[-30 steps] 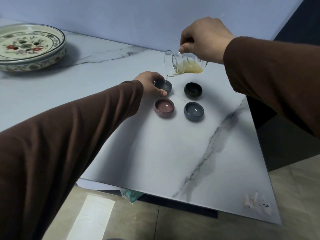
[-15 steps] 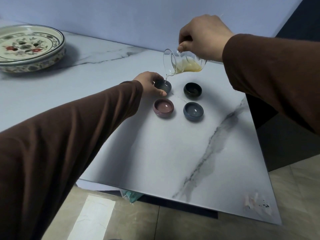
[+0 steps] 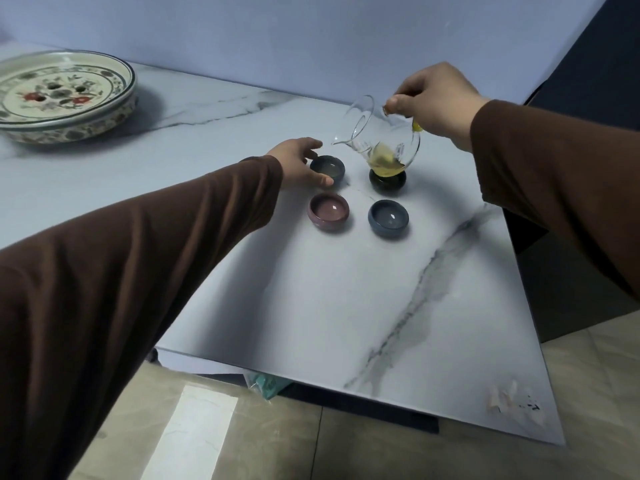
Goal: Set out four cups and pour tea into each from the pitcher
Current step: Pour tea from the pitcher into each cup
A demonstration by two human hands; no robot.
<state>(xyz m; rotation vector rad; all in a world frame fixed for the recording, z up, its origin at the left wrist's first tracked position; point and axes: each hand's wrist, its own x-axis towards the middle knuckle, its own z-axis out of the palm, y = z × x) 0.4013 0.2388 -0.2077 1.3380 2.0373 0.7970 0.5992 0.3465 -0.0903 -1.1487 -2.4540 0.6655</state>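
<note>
Four small cups stand in a square on the marble table (image 3: 311, 299): a grey-blue cup (image 3: 327, 168) far left, a dark cup (image 3: 387, 180) far right, a pink cup (image 3: 328, 212) near left, a blue cup (image 3: 388, 217) near right. My right hand (image 3: 434, 98) holds a glass pitcher (image 3: 381, 140) by its rim, tilted only slightly, with a little yellow tea in its bottom. The pitcher hangs over the dark cup and hides part of it. My left hand (image 3: 298, 164) rests beside the grey-blue cup, fingers apart and curved around its left side, thumb against its wall.
A wide painted ceramic tea tray (image 3: 59, 95) sits at the far left of the table. A blue wall runs behind. The table's right and near edges drop to a tiled floor (image 3: 277, 445).
My right hand has tipped the pitcher back toward level and moved it right, from over the grey-blue cup to over the dark cup. My left hand has loosened around the grey-blue cup.
</note>
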